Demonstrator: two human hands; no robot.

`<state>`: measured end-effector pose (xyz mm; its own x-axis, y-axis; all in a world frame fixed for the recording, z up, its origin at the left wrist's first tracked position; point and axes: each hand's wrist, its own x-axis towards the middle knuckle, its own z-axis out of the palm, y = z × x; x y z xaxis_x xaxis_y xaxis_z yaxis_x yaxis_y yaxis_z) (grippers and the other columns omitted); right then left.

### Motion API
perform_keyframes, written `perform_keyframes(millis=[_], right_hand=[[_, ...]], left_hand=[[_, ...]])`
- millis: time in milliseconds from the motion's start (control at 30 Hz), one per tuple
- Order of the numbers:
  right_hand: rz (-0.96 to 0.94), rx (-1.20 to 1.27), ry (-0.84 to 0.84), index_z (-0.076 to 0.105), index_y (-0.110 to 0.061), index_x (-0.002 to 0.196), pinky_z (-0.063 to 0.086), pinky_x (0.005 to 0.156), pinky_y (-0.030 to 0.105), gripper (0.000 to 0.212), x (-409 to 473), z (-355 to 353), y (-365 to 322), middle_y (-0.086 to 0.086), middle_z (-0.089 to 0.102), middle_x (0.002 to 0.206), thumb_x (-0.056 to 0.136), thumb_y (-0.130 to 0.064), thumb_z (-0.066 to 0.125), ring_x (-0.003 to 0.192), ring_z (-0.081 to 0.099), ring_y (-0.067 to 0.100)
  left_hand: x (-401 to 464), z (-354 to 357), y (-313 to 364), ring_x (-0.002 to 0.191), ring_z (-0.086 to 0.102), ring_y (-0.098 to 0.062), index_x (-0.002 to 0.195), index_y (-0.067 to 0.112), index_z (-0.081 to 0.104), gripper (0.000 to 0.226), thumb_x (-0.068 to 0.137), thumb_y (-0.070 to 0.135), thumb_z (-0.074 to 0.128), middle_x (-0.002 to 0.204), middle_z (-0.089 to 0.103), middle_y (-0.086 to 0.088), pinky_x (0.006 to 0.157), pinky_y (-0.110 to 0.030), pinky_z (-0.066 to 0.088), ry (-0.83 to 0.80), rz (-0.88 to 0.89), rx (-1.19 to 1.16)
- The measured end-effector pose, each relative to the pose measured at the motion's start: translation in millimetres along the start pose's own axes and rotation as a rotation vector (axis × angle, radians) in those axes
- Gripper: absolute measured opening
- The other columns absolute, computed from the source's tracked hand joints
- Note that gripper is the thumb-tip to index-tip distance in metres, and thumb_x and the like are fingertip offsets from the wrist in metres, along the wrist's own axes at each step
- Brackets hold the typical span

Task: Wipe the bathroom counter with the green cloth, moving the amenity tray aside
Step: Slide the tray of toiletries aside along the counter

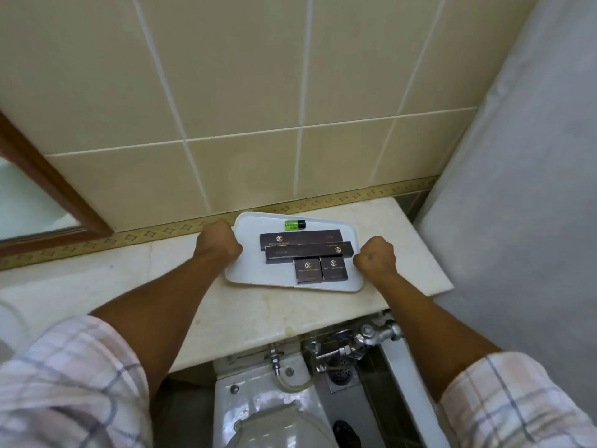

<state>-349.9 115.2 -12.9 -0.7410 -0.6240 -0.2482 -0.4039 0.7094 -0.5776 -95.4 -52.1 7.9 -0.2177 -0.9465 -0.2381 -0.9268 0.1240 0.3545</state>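
Note:
A white amenity tray sits on the cream marble counter, near the tiled back wall. On it lie several dark boxes and a small green bottle. My left hand is closed on the tray's left edge. My right hand is closed on its right edge. No green cloth is in view.
The counter ends at the right by a pale shower curtain. A wood-framed mirror is at the left. Below the counter's front edge are a white toilet, chrome valves and a floor drain.

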Motion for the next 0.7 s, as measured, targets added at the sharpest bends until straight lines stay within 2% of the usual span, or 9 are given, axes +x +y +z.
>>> perform_keyframes(millis=[67, 100, 167, 267, 333, 367, 533, 700], right_hand=[[0.065, 0.077, 0.027, 0.051, -0.004, 0.071, 0.034, 0.05, 0.024, 0.02, -8.1, -25.5, 24.0, 0.015, 0.056, 0.08, 0.077, -0.007, 0.07, 0.076, 0.057, 0.027], [0.103, 0.113, 0.041, 0.054, -0.002, 0.071, 0.036, 0.051, 0.024, 0.02, -12.5, -36.5, 37.5, 0.015, 0.058, 0.079, 0.076, -0.009, 0.072, 0.076, 0.058, 0.026], [0.211, 0.187, 0.1, 0.063, 0.004, 0.077, 0.047, 0.063, 0.027, 0.022, -19.6, -58.0, 68.5, 0.018, 0.065, 0.084, 0.073, -0.013, 0.078, 0.082, 0.065, 0.028], [0.382, 0.299, 0.174, 0.069, 0.009, 0.088, 0.059, 0.076, 0.042, 0.033, -31.6, -75.2, 103.8, 0.023, 0.071, 0.095, 0.068, -0.013, 0.084, 0.087, 0.071, 0.036], [0.468, 0.381, 0.209, 0.068, 0.006, 0.08, 0.061, 0.07, 0.052, 0.029, -37.2, -83.4, 123.0, 0.023, 0.071, 0.09, 0.066, -0.012, 0.085, 0.078, 0.072, 0.037], [0.501, 0.415, 0.226, 0.066, 0.004, 0.074, 0.062, 0.066, 0.053, 0.027, -38.6, -85.5, 129.7, 0.023, 0.072, 0.084, 0.065, -0.012, 0.085, 0.072, 0.072, 0.036], [0.61, 0.597, 0.308, 0.065, 0.001, 0.07, 0.055, 0.04, 0.03, 0.017, -30.2, -81.2, 150.8, 0.018, 0.071, 0.073, 0.066, -0.002, 0.081, 0.048, 0.07, 0.025], [0.667, 0.708, 0.291, 0.066, 0.0, 0.074, 0.06, 0.047, 0.034, 0.014, -12.1, -65.0, 153.0, 0.009, 0.068, 0.057, 0.07, 0.0, 0.079, 0.043, 0.068, 0.02]], left_hand=[[5.5, 3.6, 34.6, 0.095, 0.064, -0.038, 0.079, 0.008, 0.055, 0.008, 0.078, 0.005, 0.062, 0.102, 0.069, -0.021, 0.07, -0.035, 0.048, -0.021, 0.102, 0.053], [7.7, 9.1, 52.8, 0.096, 0.065, -0.038, 0.083, 0.007, 0.059, 0.006, 0.078, 0.006, 0.062, 0.103, 0.07, -0.021, 0.073, -0.037, 0.05, -0.027, 0.15, 0.076], [11.7, 27.1, 95.8, 0.1, 0.065, -0.038, 0.096, 0.003, 0.066, 0.016, 0.08, 0.007, 0.062, 0.107, 0.07, -0.02, 0.081, -0.038, 0.053, -0.037, 0.242, 0.107], [14.8, 49.7, 150.9, 0.101, 0.066, -0.038, 0.105, 0.003, 0.067, 0.024, 0.084, 0.006, 0.057, 0.11, 0.068, -0.02, 0.085, -0.041, 0.054, -0.043, 0.382, 0.162], [18.5, 65.2, 191.9, 0.1, 0.066, -0.038, 0.107, 0.003, 0.068, 0.026, 0.086, 0.005, 0.053, 0.109, 0.068, -0.02, 0.083, -0.041, 0.054, -0.041, 0.495, 0.205], [20.7, 71.6, 209.5, 0.099, 0.066, -0.037, 0.108, 0.002, 0.068, 0.027, 0.086, 0.004, 0.052, 0.109, 0.068, -0.019, 0.082, -0.041, 0.054, -0.038, 0.541, 0.228], [40.0, 102.1, 275.8, 0.101, 0.065, -0.038, 0.11, 0.002, 0.066, 0.028, 0.09, 0.003, 0.047, 0.11, 0.066, -0.019, 0.081, -0.042, 0.054, -0.018, 0.691, 0.319], [61.7, 126.0, 293.6, 0.105, 0.065, -0.04, 0.115, 0.002, 0.065, 0.032, 0.092, 0.003, 0.042, 0.113, 0.067, -0.02, 0.087, -0.045, 0.053, 0.015, 0.734, 0.395]])
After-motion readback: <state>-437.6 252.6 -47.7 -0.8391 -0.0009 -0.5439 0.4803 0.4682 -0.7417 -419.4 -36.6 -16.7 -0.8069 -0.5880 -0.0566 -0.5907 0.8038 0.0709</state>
